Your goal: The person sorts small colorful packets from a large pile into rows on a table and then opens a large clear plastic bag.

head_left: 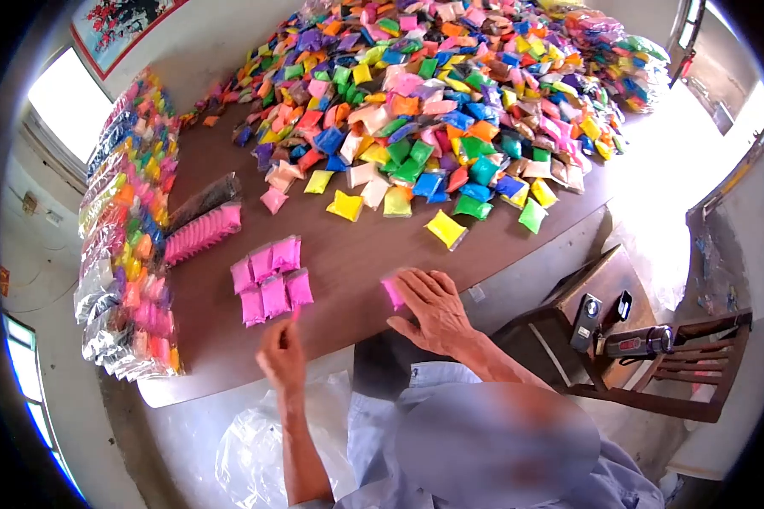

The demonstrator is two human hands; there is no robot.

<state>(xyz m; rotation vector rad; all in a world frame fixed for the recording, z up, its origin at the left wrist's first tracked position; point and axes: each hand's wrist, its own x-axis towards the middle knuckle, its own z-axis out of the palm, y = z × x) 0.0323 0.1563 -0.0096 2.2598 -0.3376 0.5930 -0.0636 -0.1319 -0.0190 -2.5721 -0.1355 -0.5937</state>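
On the brown table, several pink packets (273,293) lie in two rows at the near left. Just below them is my left hand (282,355), its fingers closed in a pinch. A small bit of pink shows at its fingertips, but I cannot make out what it is. To the right, my right hand (434,310) lies palm down near the table edge, fingers stretched out. Under its fingertips is a single pink packet (394,292), partly covered. Behind the two rows, a line of pink packets (202,235) stands packed closely together beside a clear plastic bag (208,199).
A large heap of colourful packets (450,110) covers the back of the brown table (348,263). Bagged packets (132,220) are stacked along its left edge. At the right stand a wooden stool (628,280) and a chair (696,373) with a flask (641,342). Clear plastic (289,441) lies below.
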